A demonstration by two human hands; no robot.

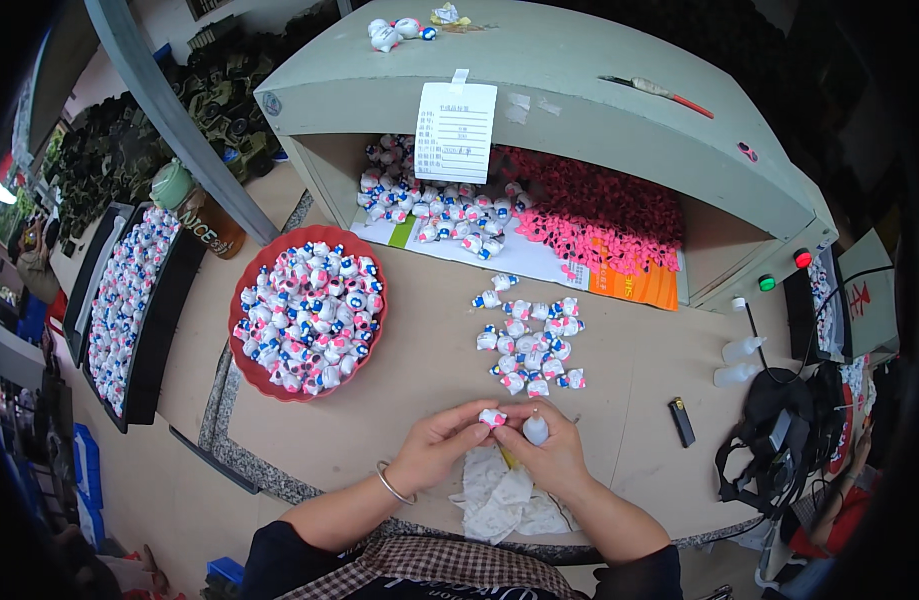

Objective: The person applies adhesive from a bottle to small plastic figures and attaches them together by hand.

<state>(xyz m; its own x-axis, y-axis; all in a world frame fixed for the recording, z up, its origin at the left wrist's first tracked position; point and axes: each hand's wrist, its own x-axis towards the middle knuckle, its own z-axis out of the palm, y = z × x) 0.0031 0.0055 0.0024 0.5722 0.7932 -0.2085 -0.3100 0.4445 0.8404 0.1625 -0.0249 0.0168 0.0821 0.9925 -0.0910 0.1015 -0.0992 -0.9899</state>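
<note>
Head view gives us a small white-and-pink figurine [492, 418] over the near part of the surface [426, 345], pinched in the fingertips of our left hand [441, 440] and right hand [551, 455]; the hands are together, the right also gripping a narrow-tipped bottle [535, 430]. We judge the step to be gluing and pressing the figurine's parts, so the next move likely calls for light, steady pressure. A crumpled cloth [494, 495] lies beneath our hands, loose figurines [529, 345] sit grouped just beyond, a heaped red bowl [279, 391] stands left of them, and pink pieces [589, 240] lie inside the cabinet [559, 50]
</note>
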